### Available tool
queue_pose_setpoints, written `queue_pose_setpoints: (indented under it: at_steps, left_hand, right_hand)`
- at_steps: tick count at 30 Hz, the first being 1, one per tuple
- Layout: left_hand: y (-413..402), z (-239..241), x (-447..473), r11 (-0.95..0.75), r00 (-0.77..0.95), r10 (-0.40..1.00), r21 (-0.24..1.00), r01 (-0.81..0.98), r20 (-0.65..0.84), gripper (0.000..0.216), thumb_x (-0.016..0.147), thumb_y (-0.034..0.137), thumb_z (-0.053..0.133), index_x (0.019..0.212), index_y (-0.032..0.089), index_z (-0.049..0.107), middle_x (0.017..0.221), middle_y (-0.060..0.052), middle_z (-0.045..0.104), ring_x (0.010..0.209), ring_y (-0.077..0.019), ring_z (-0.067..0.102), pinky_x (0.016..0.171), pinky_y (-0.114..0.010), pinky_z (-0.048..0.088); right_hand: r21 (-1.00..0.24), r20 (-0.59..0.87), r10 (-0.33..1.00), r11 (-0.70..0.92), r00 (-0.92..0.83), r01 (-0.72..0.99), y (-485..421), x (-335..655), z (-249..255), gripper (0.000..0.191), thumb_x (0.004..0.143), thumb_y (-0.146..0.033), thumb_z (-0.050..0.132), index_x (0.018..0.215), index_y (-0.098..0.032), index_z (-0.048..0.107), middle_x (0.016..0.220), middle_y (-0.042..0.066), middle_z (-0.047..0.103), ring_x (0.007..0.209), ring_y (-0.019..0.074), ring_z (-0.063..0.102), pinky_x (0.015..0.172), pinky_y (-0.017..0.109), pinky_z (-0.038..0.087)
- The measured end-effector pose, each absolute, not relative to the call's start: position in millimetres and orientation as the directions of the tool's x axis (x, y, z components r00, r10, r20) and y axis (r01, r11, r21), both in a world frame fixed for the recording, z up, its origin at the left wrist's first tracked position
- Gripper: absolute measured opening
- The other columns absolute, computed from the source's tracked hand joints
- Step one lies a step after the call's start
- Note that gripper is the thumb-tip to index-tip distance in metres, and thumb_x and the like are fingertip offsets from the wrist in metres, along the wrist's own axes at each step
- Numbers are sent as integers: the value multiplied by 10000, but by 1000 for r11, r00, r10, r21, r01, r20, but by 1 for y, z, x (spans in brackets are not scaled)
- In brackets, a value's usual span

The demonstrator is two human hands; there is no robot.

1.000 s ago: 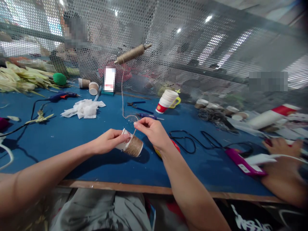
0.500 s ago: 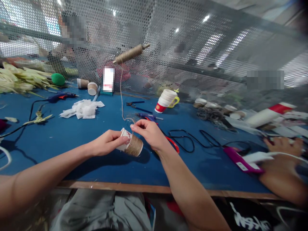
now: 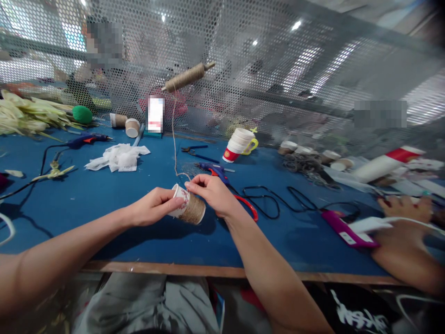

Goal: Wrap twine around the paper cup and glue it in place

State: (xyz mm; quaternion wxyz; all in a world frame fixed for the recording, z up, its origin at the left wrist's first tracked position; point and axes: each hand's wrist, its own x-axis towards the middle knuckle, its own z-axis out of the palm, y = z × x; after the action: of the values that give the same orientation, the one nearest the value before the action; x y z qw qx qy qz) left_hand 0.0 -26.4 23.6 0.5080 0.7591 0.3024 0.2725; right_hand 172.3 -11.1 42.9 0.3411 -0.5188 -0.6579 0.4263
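Note:
A paper cup [image 3: 192, 209], tilted on its side above the blue table, is partly wrapped in brown twine; its white printed part shows near the rim. My left hand [image 3: 156, 205] is closed around the rim end, thumb on the printed side. At the cup's upper edge, my right hand [image 3: 209, 191] pinches the twine [image 3: 174, 139] between thumb and fingers. That strand rises from the cup to a twine spool [image 3: 186, 78] hanging in front of the mesh. Below the spool, the strand bends loosely close to my right fingers.
Behind my right hand lie a blue glue gun [image 3: 213, 170], pliers [image 3: 194, 150] and red-handled scissors [image 3: 248, 208]. Stacked cups [image 3: 239, 143] stand beyond. White cloth [image 3: 120, 157] and another glue gun [image 3: 88, 140] are leftward. Another person's hand [image 3: 405, 211] rests at right near a purple power strip [image 3: 347, 229].
The view has shifted slightly. My left hand still holds the cup and my right hand still pinches the twine, now a little closer to the cup's rim.

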Motion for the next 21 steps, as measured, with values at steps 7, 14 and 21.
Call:
queue_pose_setpoints:
  at_steps: [7,14,21]
  left_hand:
    - [-26,22,1,-188,628,775,975,118,73,353,789,395,382,777,88,555,648,9,453,598,-85,373,577,-189,328]
    - [-23,16,1,-78,597,801,996,35,42,351,769,418,434,769,93,569,634,13,482,570,-72,383,548,-178,311]
    - [-21,12,1,-69,552,829,996,-57,89,377,765,435,447,860,102,598,732,-26,581,639,-105,480,618,-206,377]
  right_hand:
    - [-917,-11,975,79,-224,390,-9,171,40,273,633,-395,588,615,-135,508,554,-37,458,497,65,355,486,213,280]
    - [-925,-30,972,61,-232,375,-7,171,36,284,632,-411,588,617,-139,510,545,-39,457,486,67,369,478,210,285]
    - [-958,-39,979,20,-199,286,-2,174,36,428,750,-524,408,706,-133,577,727,49,582,642,117,515,589,242,390]
